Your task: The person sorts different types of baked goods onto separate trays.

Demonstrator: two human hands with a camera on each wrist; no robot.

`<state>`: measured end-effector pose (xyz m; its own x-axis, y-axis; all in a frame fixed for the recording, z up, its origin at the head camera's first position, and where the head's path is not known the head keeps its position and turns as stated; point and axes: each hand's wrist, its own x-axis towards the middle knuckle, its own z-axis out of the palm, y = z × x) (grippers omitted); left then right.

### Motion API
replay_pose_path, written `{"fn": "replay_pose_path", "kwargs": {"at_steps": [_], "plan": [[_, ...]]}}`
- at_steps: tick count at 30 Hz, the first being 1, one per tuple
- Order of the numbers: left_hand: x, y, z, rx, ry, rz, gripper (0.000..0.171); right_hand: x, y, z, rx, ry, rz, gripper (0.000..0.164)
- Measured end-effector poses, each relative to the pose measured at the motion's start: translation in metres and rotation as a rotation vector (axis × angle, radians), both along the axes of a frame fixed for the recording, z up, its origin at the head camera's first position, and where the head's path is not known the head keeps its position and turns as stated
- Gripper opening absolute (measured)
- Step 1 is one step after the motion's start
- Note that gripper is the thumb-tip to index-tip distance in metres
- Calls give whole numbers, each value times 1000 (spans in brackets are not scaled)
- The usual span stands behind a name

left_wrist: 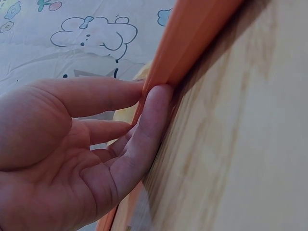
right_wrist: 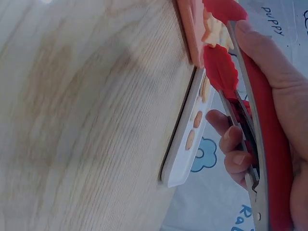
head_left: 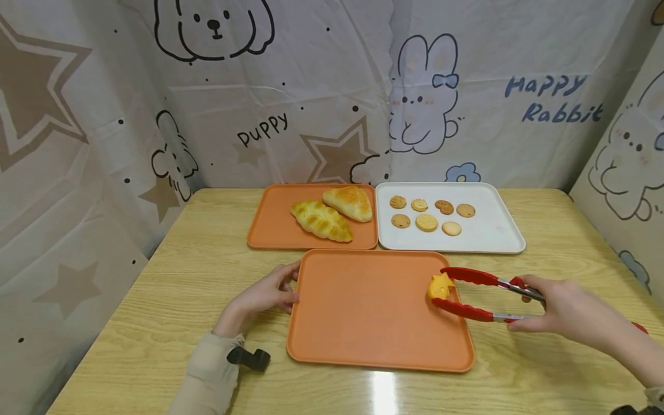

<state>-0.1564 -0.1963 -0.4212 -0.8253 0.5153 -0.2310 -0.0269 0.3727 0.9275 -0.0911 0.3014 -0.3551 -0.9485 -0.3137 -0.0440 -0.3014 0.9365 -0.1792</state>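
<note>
My left hand (head_left: pixel 270 289) is at the left edge of the front orange tray (head_left: pixel 363 311), fingers and thumb pinching its rim. The left wrist view shows the fingertips on the tray's edge (left_wrist: pixel 175 45). My right hand (head_left: pixel 562 308) grips red-tipped metal tongs (head_left: pixel 469 276) by their arms. Between the tong tips sits a small yellow, pointed pastry-like piece (head_left: pixel 441 287), over the right side of that tray. Whether it touches the tray I cannot tell. In the right wrist view the tongs' red tip (right_wrist: pixel 220 72) is seen close up beside the piece.
Behind, another orange tray (head_left: pixel 270 222) bears two breads, one braided (head_left: pixel 321 220) and one smooth (head_left: pixel 349 203). To its right, a white tray (head_left: pixel 493 230) carries several cookies (head_left: pixel 426 223). A printed cloth (head_left: pixel 332 86) hangs behind the wooden table (head_left: pixel 171 276).
</note>
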Motion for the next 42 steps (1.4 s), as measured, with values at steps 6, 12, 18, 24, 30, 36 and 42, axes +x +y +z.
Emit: {"fn": "replay_pose_path", "kwargs": {"at_steps": [6, 12, 18, 24, 30, 36, 42], "plan": [[0, -2, -1, 0, 4, -9, 78, -16, 11, 1, -18, 39, -66, 64], [0, -3, -1, 2, 0, -6, 78, -35, 27, 0, -35, 52, -155, 65], [1, -3, 0, 1, -1, 1, 77, -50, 42, -3, -31, 69, -235, 76], [0, -2, -1, 1, -1, 1, 77, -60, 52, -8, -47, 72, -309, 81], [0, -3, -2, -3, 1, 5, 78, -67, 54, -14, -40, 24, -382, 80], [0, -4, -2, -15, 7, -12, 76, -74, 58, -22, -63, 4, -384, 71], [0, -2, 0, -6, 1, -3, 75, -76, 59, -24, -84, -6, -394, 72]]}}
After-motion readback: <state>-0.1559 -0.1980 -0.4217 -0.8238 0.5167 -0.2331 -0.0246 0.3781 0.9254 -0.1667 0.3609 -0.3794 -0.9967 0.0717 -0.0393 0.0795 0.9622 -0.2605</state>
